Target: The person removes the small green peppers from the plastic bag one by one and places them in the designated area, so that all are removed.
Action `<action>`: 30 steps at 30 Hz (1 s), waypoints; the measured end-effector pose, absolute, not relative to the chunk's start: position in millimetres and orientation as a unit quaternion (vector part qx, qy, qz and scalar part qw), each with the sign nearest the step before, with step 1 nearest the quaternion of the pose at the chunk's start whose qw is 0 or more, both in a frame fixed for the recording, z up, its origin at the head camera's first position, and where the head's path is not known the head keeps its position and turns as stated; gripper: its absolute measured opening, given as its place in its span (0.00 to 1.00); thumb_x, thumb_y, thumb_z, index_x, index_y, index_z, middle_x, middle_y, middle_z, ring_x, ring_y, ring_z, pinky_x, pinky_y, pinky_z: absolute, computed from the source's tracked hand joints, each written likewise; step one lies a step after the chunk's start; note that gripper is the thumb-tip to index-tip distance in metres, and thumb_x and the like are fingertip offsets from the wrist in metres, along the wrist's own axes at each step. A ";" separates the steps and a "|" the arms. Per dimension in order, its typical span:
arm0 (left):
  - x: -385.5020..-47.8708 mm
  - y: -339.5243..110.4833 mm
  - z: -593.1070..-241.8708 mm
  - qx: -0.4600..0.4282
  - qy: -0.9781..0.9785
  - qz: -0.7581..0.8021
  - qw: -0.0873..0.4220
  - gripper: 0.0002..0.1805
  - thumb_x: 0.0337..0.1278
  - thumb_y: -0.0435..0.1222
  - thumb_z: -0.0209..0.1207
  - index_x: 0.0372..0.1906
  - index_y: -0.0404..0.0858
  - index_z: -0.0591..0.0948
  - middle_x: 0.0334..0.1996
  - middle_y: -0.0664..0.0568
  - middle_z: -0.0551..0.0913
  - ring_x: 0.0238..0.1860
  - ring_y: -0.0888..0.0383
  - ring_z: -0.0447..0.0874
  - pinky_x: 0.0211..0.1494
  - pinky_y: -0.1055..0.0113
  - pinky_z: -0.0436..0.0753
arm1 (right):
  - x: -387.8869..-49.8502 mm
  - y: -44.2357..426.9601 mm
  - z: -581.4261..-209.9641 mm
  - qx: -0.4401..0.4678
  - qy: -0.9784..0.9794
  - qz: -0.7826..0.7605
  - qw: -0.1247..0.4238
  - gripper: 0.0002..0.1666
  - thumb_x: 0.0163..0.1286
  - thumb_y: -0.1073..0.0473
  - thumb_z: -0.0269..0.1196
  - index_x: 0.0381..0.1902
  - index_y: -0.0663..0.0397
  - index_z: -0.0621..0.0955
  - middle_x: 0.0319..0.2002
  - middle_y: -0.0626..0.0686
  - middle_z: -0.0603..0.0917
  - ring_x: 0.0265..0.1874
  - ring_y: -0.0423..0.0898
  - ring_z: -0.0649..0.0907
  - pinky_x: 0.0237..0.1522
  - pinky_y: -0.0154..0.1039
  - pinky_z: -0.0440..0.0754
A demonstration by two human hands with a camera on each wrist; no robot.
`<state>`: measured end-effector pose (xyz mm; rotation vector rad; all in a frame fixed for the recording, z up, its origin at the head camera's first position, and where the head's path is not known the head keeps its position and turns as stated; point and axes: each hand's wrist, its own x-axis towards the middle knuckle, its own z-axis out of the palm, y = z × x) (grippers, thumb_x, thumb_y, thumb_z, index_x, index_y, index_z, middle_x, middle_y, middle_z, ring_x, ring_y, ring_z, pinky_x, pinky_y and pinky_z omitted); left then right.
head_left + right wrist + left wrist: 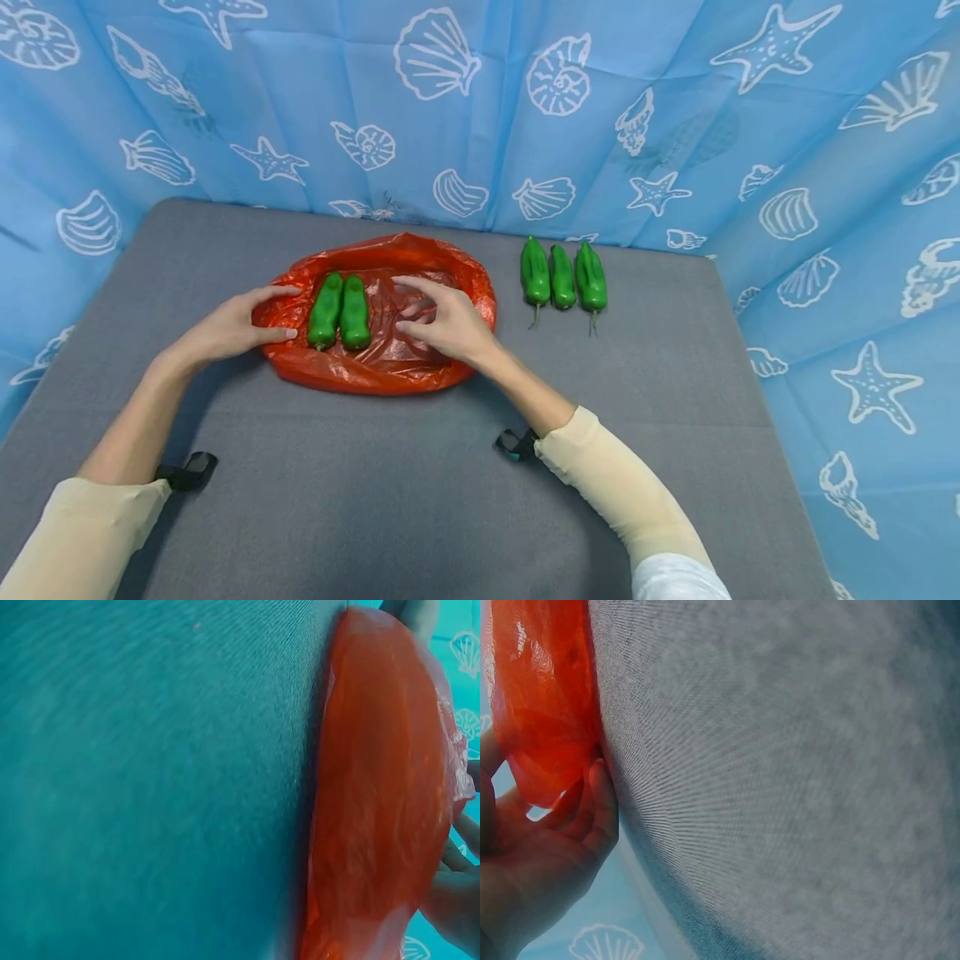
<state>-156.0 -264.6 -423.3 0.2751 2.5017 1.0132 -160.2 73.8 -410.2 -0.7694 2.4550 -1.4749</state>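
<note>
A red plastic bag (341, 379), wide open at the top, lies on the grey table with two green peppers (326, 312) (355, 314) side by side in its left half. My left hand (225, 327) grips its left end, thumb and fingers around the rim; in the left wrist view, that hand (547, 859) has curled fingers against the red plastic (544, 690). Over the bag's right half, my right hand (457, 329) holds nothing, its fingers spread and bent. The right wrist view shows the right hand (454, 896) beside the bag's side (379, 772).
Three more green peppers (536, 271) (562, 277) (592, 277) lie in a row on the grey table (637, 383), right of the bag. A blue curtain with white shells and starfish (465, 125) hangs behind the table and along its sides.
</note>
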 end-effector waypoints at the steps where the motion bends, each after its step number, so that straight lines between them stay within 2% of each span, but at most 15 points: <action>1: -155.9 -264.7 -423.3 0.100 0.901 0.365 0.211 0.42 0.65 0.46 0.63 0.76 0.35 0.58 0.73 0.25 0.53 0.71 0.27 0.52 0.68 0.30 0.56 | -160.5 72.2 -410.6 -0.258 0.825 -0.494 0.090 0.35 0.64 0.62 0.70 0.68 0.48 0.74 0.49 0.58 0.85 0.40 0.40 0.86 0.35 0.33 0.84; 8: -157.0 -266.1 -423.4 0.104 0.901 0.363 0.214 0.43 0.65 0.47 0.63 0.76 0.35 0.57 0.73 0.25 0.53 0.71 0.26 0.52 0.67 0.29 0.57 | -163.3 60.7 -413.4 -0.245 0.833 -0.482 0.119 0.39 0.63 0.61 0.71 0.71 0.49 0.72 0.45 0.57 0.87 0.37 0.41 0.87 0.35 0.33 0.85; 13: -157.2 -266.2 -423.0 0.104 0.902 0.361 0.215 0.43 0.65 0.47 0.63 0.76 0.35 0.57 0.73 0.24 0.52 0.71 0.26 0.51 0.68 0.29 0.56 | -164.6 52.2 -414.9 -0.245 0.829 -0.483 0.139 0.41 0.62 0.61 0.72 0.72 0.51 0.70 0.46 0.58 0.87 0.36 0.43 0.87 0.37 0.31 0.85; 18: -157.1 -266.5 -422.4 0.107 0.901 0.363 0.213 0.42 0.65 0.46 0.63 0.76 0.35 0.58 0.73 0.24 0.52 0.71 0.25 0.51 0.67 0.29 0.56 | -166.4 44.1 -417.5 -0.247 0.835 -0.470 0.143 0.41 0.62 0.61 0.73 0.71 0.52 0.70 0.51 0.59 0.85 0.38 0.41 0.87 0.37 0.30 0.84; 25: -156.0 -266.1 -420.7 0.105 0.899 0.366 0.215 0.43 0.65 0.46 0.63 0.76 0.34 0.58 0.73 0.24 0.52 0.71 0.25 0.51 0.67 0.29 0.55 | -167.5 34.2 -419.2 -0.251 0.843 -0.452 0.147 0.42 0.61 0.60 0.73 0.72 0.53 0.69 0.55 0.58 0.83 0.37 0.39 0.87 0.28 0.32 0.84; 30: -156.1 -264.9 -420.1 0.105 0.900 0.365 0.213 0.42 0.65 0.47 0.63 0.76 0.35 0.58 0.73 0.25 0.53 0.71 0.26 0.51 0.68 0.29 0.55 | -171.2 27.7 -422.1 -0.251 0.855 -0.430 0.145 0.42 0.61 0.58 0.74 0.71 0.52 0.70 0.56 0.55 0.83 0.41 0.39 0.86 0.34 0.27 0.82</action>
